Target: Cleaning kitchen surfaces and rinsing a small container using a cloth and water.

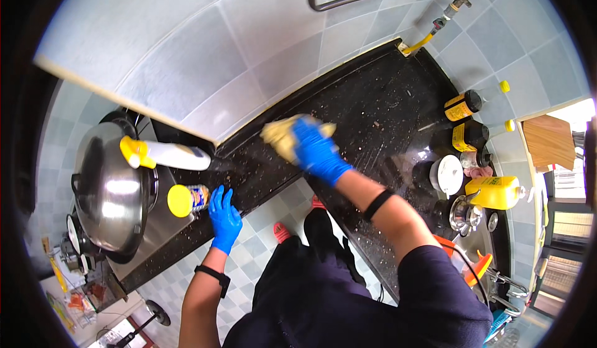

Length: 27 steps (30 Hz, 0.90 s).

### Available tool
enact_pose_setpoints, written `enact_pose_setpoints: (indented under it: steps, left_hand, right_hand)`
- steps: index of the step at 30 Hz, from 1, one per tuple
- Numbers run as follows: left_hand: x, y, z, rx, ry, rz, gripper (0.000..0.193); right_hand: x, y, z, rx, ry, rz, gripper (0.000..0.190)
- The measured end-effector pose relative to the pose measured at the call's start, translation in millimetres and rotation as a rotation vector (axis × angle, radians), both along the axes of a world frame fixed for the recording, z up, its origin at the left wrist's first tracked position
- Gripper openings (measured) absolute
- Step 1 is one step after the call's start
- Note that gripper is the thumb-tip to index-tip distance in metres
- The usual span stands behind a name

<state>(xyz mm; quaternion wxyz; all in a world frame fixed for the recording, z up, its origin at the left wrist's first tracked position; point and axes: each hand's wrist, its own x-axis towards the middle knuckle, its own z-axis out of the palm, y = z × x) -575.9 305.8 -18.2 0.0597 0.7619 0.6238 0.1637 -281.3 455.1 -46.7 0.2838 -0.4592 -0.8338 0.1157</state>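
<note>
My right hand (318, 154), in a blue glove, presses a crumpled yellow cloth (280, 138) onto the black speckled countertop (378, 101) close to the wall. Crumbs and pale specks lie scattered over the dark surface. At the counter's front edge rests my left hand (225, 220), gloved in blue too, with its fingers spread and nothing in it. Its fingertips are right beside a clear jar with a yellow lid (181, 200); whether they touch it I cannot tell. A white spray bottle with a yellow trigger head (175, 155) stands just behind the jar.
On the left, a large domed steel wok lid (114, 189) covers the stove. Along the right wall stand dark sauce bottles (466, 105), a white lidded pot (447, 174), a yellow detergent bottle (494, 192) and a steel kettle (464, 213). A yellow gas hose (419, 43) enters the back corner.
</note>
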Motion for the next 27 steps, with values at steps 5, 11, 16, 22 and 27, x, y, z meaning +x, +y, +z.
enact_pose_setpoints:
  steps: [5,11,16,22,27]
  left_hand:
    - [8.0,2.9,-1.8,-0.035,0.036,0.015,0.051]
    - [-6.4,-7.9,4.6,-0.043,0.078,0.059,0.049]
    - [11.7,10.8,-2.0,-0.020,0.035,-0.038,0.045]
    - [4.4,-0.8,9.5,-0.054,0.073,-0.019,0.044]
    - [23.3,9.3,-9.4,-0.093,0.073,-0.050,0.043]
  right_hand:
    - [233.3,101.9,6.2,0.021,-0.021,-0.659,0.035]
    - [118.5,88.0,20.5,0.092,-1.189,-0.758,0.032]
    - [-13.8,-9.8,1.0,0.083,-0.697,-0.313,0.040]
    - [104.8,86.4,11.3,-0.117,-0.462,-0.556,0.049]
    - [309.1,197.9,-11.1,0.052,-0.295,-0.992,0.052]
